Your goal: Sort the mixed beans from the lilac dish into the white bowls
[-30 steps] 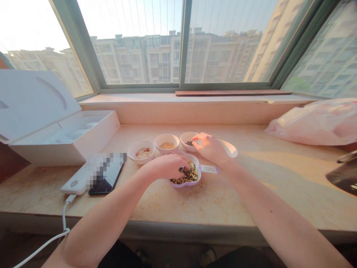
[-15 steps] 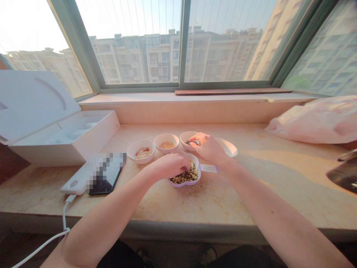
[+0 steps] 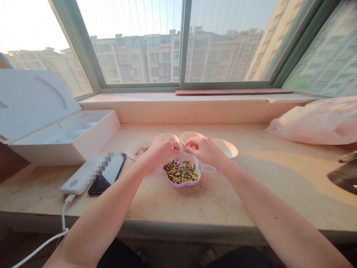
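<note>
A purple-and-white scalloped bowl (image 3: 197, 174) with mixed beans and seeds (image 3: 180, 172) stands nearest me. Beyond it, my left hand (image 3: 163, 149) hovers at the front of a white bowl (image 3: 167, 135), fingers closed; anything between the tips is too small to see. My right hand (image 3: 203, 149) is at the near rim of another white bowl (image 3: 192, 134), thumb and fingers drawn together, their contents hidden. That bowl's inside is mostly covered by the hand. Left of these, a white bowl (image 3: 132, 150) holds pale and reddish pieces, partly behind my left wrist. A white dish (image 3: 230, 147) lies behind my right wrist.
A labelled purple tab (image 3: 209, 169) sticks out right of the scalloped bowl. At left are an open white box (image 3: 92, 141), a power bank (image 3: 75, 180) with a cable, and a phone (image 3: 107, 180). A plastic bag (image 3: 315, 121) and a dark object (image 3: 344, 175) are at right.
My left hand has lifted out of the beans in the scalloped bowl and moved forward and left to the white bowl behind. My right hand has shifted slightly toward me at its bowl.
</note>
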The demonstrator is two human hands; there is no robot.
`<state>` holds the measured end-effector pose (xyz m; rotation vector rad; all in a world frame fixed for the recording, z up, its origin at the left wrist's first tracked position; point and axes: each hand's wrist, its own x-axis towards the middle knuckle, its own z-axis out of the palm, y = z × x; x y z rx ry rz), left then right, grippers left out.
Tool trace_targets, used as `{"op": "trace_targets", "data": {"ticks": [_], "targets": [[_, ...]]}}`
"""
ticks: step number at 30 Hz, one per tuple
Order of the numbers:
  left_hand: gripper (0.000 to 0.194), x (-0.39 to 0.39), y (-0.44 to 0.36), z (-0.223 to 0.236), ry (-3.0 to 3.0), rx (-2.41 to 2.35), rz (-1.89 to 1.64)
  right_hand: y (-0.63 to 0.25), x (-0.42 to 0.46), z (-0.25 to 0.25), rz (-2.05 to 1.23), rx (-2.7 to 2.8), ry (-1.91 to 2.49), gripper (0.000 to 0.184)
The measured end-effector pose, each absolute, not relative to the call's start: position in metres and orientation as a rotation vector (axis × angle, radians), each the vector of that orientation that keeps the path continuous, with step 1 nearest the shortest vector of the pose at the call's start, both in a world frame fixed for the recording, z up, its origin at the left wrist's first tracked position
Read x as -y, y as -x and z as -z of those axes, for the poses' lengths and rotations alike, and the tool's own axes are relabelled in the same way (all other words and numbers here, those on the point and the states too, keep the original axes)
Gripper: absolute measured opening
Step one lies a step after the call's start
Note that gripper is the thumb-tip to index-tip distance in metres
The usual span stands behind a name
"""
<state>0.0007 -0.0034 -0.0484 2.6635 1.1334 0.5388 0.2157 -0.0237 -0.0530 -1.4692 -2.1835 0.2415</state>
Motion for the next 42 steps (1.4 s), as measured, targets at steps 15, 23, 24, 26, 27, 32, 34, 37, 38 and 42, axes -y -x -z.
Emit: {"op": "trace_targets", "data": {"ticks": [15, 23, 24, 26, 27, 32, 34, 37, 38, 42], "targets": [[0.032, -0.013, 0.012, 0.058, -2.654, -1.625, -0.495, -0.198, 0.032, 0.07, -0.483, 2.598, 1.344, 0.033], [0.03, -0.01, 0.01, 0.058, -2.688, -1.574, -0.477, -0.198, 0.032, 0.072, -0.508, 2.641, 1.355, 0.027], [0.03, -0.01, 0.01, 0.058, -2.685, -1.577, -0.476, -0.198, 0.032, 0.072, -0.515, 2.641, 1.362, 0.026], [0.029, -0.009, 0.009, 0.057, -2.688, -1.58, -0.482, -0.198, 0.033, 0.074, -0.524, 2.645, 1.369, 0.027], [0.029, -0.009, 0.009, 0.057, -2.694, -1.579, -0.482, -0.198, 0.033, 0.074, -0.524, 2.65, 1.364, 0.026], [0.028, -0.01, 0.01, 0.059, -2.695, -1.554, -0.526, -0.199, 0.032, 0.071, -0.575, 2.52, 1.238, 0.022], [0.028, -0.011, 0.01, 0.059, -2.678, -1.527, -0.579, -0.202, 0.029, 0.067, -0.571, 2.377, 1.198, 0.019], [0.028, -0.01, 0.008, 0.057, -2.662, -1.479, -0.618, -0.21, 0.022, 0.061, -0.487, 2.155, 1.241, 0.012], [0.028, -0.008, 0.007, 0.055, -2.669, -1.449, -0.622, -0.213, 0.02, 0.06, -0.456, 2.084, 1.272, 0.01], [0.026, 0.001, 0.0, 0.051, -2.753, -1.198, -0.611, -0.225, 0.009, 0.062, -0.361, 1.887, 1.382, 0.01]]}}
